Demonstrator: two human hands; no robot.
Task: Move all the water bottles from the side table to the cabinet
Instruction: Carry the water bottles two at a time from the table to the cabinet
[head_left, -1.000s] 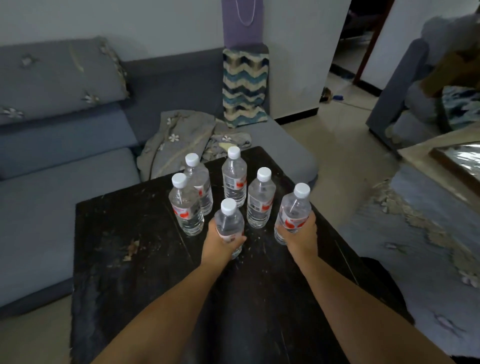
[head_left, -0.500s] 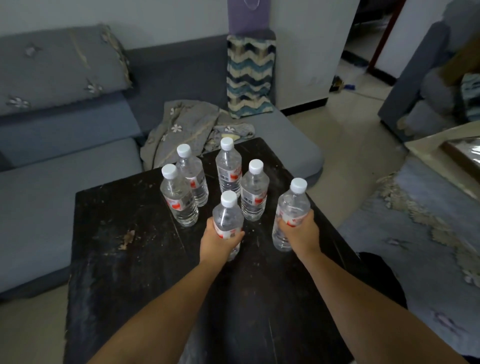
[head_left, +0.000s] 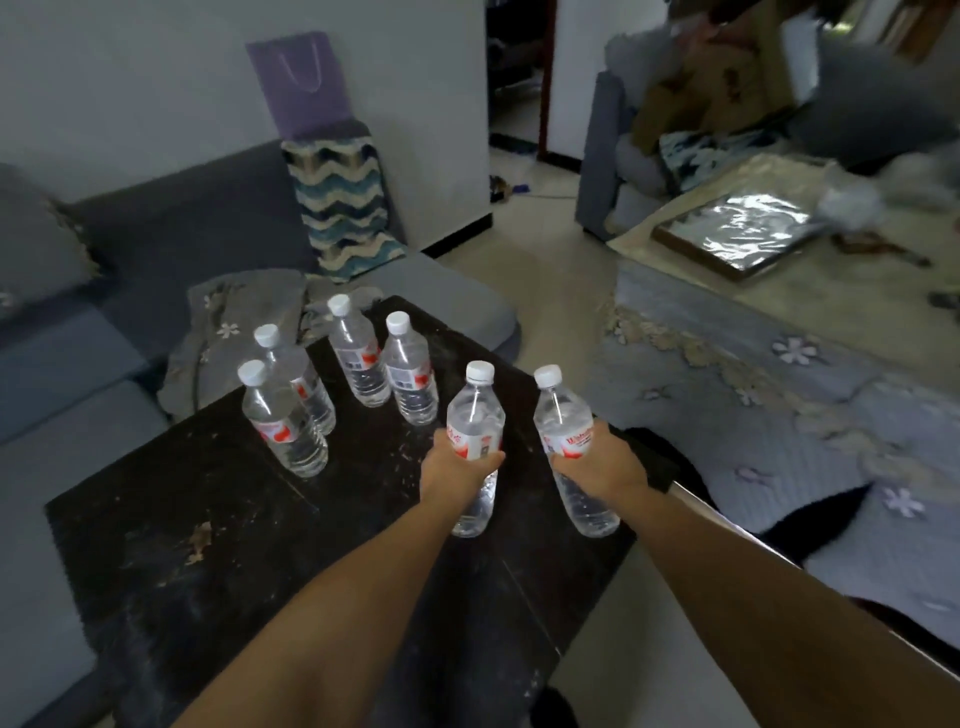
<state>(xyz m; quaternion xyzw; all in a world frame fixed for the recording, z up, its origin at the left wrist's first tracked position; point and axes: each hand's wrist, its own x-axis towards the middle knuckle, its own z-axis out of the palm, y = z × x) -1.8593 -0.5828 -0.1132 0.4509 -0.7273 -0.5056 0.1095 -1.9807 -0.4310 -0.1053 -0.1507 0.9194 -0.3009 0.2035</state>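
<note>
Left hand: fingers wrapped round the labelled waist of one water bottle, cap up; the grip sits at mid-body, presumably so the weight balances above and below the fingers.
Right hand: fingers closed round the label band of a second water bottle, which tilts slightly, its base hanging below the fingers.
Held pair: both bottles appear lifted clear of the side table, one per hand, side by side and not touching; carrying two at once would halve the trips.
Remaining bottles: four stand upright on the table beyond the fingertips, in two pairs, a nearer-left pair and a farther pair; none is touched.
Cabinet: not identifiable in this view, so the destination cannot be placed.
Sofa: lies past and left of the table, with a crumpled cloth at the table's far edge.
Progress (judgement): first pair in hand, four bottles still to move.
</note>
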